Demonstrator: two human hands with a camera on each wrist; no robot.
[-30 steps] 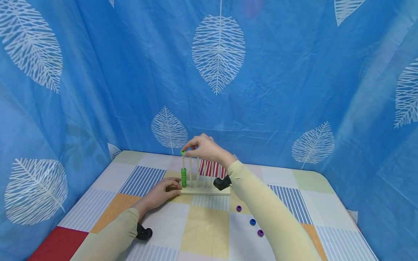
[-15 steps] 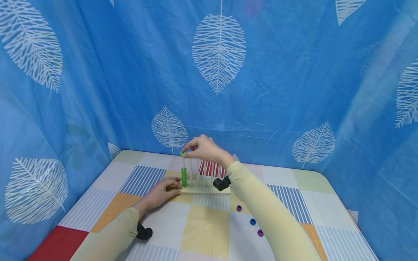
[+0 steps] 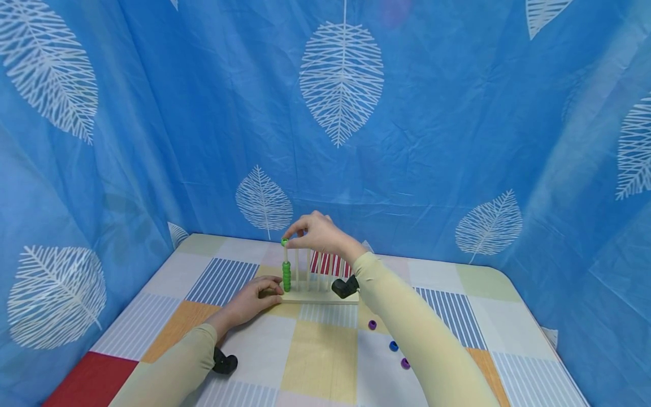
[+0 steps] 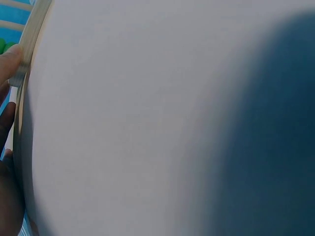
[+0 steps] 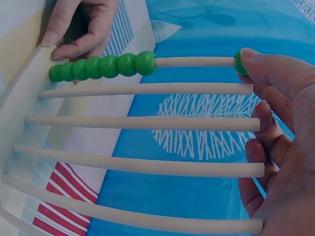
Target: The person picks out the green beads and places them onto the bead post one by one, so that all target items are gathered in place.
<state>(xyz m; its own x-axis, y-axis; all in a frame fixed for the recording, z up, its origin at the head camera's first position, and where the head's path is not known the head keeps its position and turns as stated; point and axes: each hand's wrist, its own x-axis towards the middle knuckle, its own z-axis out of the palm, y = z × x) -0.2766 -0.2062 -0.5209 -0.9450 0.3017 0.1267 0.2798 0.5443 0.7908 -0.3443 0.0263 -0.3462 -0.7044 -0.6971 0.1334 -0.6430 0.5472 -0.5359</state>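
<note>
A wooden abacus frame with upright pegs stands on the table, its pale base (image 3: 320, 301) lying across the middle. Several green beads (image 5: 102, 67) are stacked low on the leftmost peg; the other pegs in the right wrist view are bare. Thumb and index finger of my right hand (image 3: 320, 233) pinch another green bead (image 5: 239, 63) at the top of that same peg. My left hand (image 3: 254, 299) grips the left end of the base between thumb and fingers. The left wrist view is mostly tablecloth, with part of that hand (image 4: 9, 64) at its edge.
To the front right of the base lie a purple bead (image 3: 372, 325), a blue bead (image 3: 394, 346) and a second purple bead (image 3: 405, 363). The patchwork tablecloth (image 3: 325, 356) meets blue leaf-patterned curtains (image 3: 407, 169) behind and at both sides.
My right hand and its green bead have come down slightly at the top of the leftmost peg. The left hand stays in place on the base.
</note>
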